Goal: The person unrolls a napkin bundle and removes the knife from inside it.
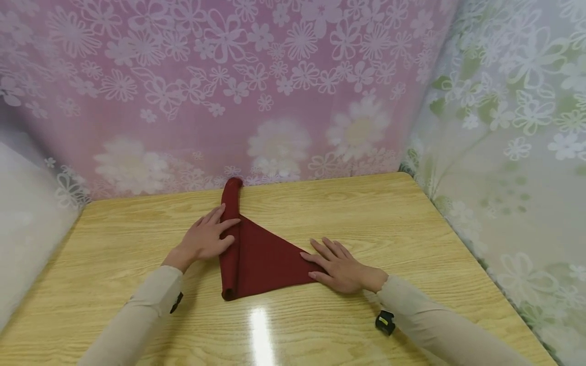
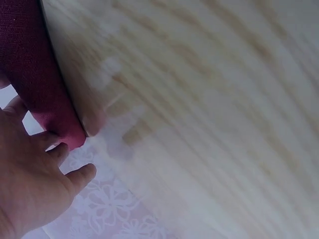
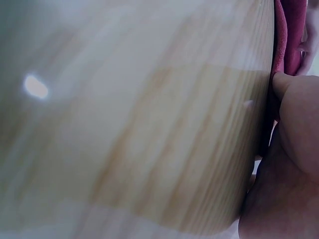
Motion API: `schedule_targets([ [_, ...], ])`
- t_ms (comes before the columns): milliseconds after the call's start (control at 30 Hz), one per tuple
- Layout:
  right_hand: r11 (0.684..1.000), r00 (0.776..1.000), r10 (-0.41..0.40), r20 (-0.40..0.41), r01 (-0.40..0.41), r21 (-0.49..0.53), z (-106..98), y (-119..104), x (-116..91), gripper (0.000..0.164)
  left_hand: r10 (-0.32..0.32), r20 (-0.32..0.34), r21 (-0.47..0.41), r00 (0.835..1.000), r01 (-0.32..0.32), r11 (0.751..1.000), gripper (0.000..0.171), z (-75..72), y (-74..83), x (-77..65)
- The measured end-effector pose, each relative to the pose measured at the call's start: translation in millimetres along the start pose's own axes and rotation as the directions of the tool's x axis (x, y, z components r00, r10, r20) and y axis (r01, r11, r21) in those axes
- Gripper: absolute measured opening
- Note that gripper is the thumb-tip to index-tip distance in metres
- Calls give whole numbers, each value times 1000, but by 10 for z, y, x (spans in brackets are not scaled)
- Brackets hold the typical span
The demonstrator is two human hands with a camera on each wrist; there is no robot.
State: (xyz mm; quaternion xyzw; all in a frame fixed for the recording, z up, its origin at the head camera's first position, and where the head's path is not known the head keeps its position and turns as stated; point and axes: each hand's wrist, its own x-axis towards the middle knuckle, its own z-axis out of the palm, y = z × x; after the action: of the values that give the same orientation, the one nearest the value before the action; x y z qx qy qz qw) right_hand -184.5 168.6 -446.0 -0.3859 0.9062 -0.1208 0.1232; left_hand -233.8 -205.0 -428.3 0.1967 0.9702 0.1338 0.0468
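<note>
Cloth is part-rolled, triangle left; roll is touched by splayed left hand, tip by splayed right hand, ungripped.

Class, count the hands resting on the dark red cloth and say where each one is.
2. The left hand lies on the rolled part of the dark red cloth; the right hand rests at its flat, narrow end. No other hand shows.

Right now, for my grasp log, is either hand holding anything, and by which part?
Nothing appears gripped: the left hand rests on the rolled side of the dark red cloth, the right hand on its tapered end.
</note>
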Motion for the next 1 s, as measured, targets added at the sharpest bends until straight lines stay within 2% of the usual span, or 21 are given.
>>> schedule_targets([
  [133,1000,1000,-13,-5,13,10,24,7,10,53,-6,-15,-18,1000,5,1000,50,6,-68,-70],
  [333,1000,1000,2,18,-1,-30,-26,-37,21,53,6,-61,-41,998,-9,999,49,-6,-216,-184],
  [533,1000,1000,1,7,-1,-17,-24,-18,22,53,4,-35,-59,999,-6,998,48,-2,-325,-224],
  [767,1000,1000,-14,-25,13,-9,63,72,34,55,-23,-12,-62,1000,23,998,48,-3,-294,-232],
  [1000,999,1000,12,-20,-12,-38,130,123,36,57,-64,-1,-11,998,64,998,68,-26,-187,-203],
])
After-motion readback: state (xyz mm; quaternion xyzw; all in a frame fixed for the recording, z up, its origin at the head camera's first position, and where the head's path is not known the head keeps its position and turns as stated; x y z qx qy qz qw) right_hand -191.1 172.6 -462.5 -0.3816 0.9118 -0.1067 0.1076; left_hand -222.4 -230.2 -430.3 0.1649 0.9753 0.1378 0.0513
